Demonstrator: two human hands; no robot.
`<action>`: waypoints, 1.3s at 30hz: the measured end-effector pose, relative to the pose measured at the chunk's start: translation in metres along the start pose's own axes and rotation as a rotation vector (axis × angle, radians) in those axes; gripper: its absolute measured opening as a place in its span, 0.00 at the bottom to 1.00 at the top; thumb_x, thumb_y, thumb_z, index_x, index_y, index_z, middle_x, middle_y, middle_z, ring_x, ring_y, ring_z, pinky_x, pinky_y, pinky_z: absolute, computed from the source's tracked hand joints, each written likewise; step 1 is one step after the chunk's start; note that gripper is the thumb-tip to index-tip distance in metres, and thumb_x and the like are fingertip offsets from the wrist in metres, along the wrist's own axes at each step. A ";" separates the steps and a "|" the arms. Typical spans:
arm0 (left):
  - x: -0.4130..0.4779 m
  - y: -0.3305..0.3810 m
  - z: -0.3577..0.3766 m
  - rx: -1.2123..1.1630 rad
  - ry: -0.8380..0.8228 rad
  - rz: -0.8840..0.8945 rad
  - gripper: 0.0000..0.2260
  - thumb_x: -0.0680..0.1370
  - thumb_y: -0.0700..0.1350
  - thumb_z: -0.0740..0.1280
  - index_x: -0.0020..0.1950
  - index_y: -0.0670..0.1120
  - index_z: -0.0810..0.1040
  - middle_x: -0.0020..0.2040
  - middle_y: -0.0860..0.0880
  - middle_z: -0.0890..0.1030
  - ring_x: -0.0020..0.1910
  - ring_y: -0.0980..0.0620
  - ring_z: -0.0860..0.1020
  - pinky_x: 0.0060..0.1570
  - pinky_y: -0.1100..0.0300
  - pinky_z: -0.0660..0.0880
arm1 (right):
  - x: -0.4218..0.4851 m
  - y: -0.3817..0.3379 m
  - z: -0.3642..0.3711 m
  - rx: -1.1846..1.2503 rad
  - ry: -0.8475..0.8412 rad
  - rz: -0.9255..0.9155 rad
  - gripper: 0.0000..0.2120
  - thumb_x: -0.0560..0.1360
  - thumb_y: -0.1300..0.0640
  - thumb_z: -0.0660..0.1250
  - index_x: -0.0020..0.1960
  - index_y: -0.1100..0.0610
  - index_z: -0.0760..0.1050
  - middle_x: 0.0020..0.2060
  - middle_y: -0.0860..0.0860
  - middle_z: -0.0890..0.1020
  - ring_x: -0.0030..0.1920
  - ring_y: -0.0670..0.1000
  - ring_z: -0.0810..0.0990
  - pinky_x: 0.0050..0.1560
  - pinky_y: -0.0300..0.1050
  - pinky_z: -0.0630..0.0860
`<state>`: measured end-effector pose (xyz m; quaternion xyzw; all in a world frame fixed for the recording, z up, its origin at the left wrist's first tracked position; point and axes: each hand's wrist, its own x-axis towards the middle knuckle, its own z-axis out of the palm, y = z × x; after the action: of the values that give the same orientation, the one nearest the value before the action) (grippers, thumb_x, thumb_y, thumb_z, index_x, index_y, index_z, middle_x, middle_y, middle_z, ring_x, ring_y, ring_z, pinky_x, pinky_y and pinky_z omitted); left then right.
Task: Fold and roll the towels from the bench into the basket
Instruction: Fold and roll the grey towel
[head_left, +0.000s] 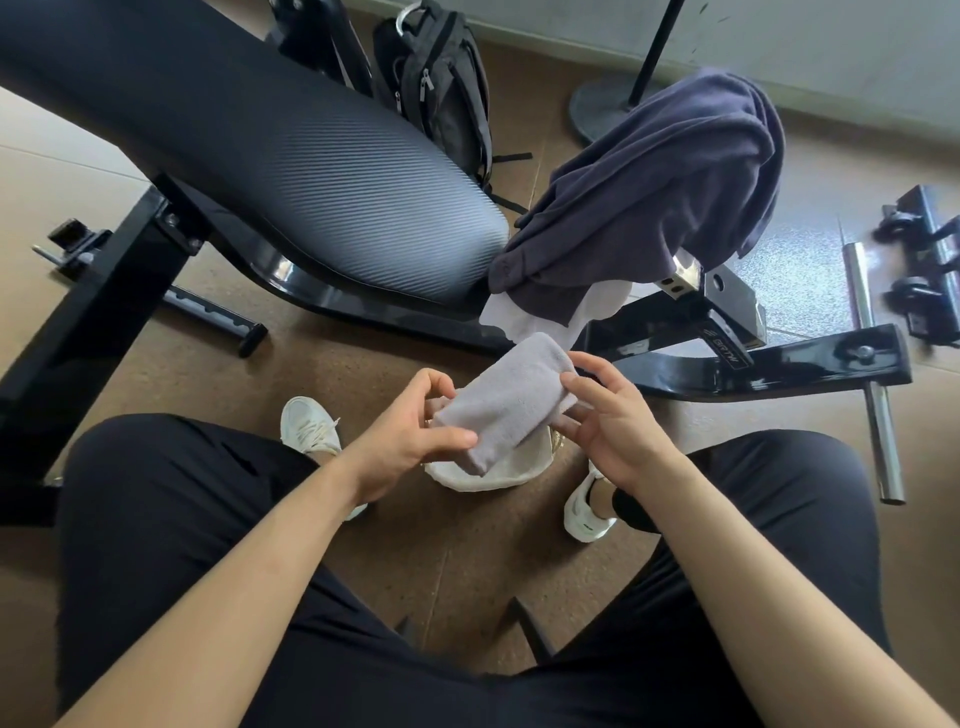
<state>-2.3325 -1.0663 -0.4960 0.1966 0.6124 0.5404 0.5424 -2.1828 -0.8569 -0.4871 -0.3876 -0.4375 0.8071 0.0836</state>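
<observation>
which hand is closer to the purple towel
Right. The right hand holds the far end of the grey roll, just below the purple towel in the view. The left hand grips the near end, farther to the left.

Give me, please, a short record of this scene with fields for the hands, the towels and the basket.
left hand: grips the near end of the grey towel
right hand: holds its far end
grey towel: rolled, held over the basket
basket: white, low between the hands
waiting: dark towel draped over a white towel at the end of the bench
</observation>
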 end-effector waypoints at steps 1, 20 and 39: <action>0.000 -0.001 0.003 0.026 -0.006 0.001 0.27 0.72 0.44 0.77 0.64 0.54 0.66 0.62 0.46 0.76 0.57 0.51 0.81 0.53 0.54 0.81 | 0.004 0.004 0.001 -0.002 0.054 0.015 0.17 0.77 0.60 0.72 0.66 0.57 0.76 0.60 0.59 0.80 0.55 0.60 0.79 0.64 0.66 0.77; 0.095 -0.088 -0.011 0.087 0.271 -0.096 0.31 0.76 0.36 0.74 0.72 0.60 0.70 0.71 0.53 0.67 0.64 0.55 0.73 0.49 0.65 0.81 | 0.112 0.090 0.022 -0.149 -0.024 0.282 0.36 0.76 0.64 0.73 0.77 0.43 0.62 0.65 0.54 0.76 0.63 0.61 0.80 0.60 0.62 0.80; 0.183 -0.229 -0.055 0.531 0.787 -0.355 0.18 0.78 0.47 0.70 0.68 0.52 0.74 0.66 0.48 0.73 0.52 0.52 0.80 0.54 0.53 0.81 | 0.263 0.245 -0.039 -0.806 0.130 0.168 0.28 0.79 0.69 0.65 0.73 0.46 0.70 0.62 0.50 0.77 0.63 0.52 0.77 0.62 0.51 0.81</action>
<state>-2.3623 -1.0171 -0.7887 0.0023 0.9107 0.2987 0.2852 -2.2859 -0.8548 -0.8335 -0.4739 -0.6790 0.5490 -0.1137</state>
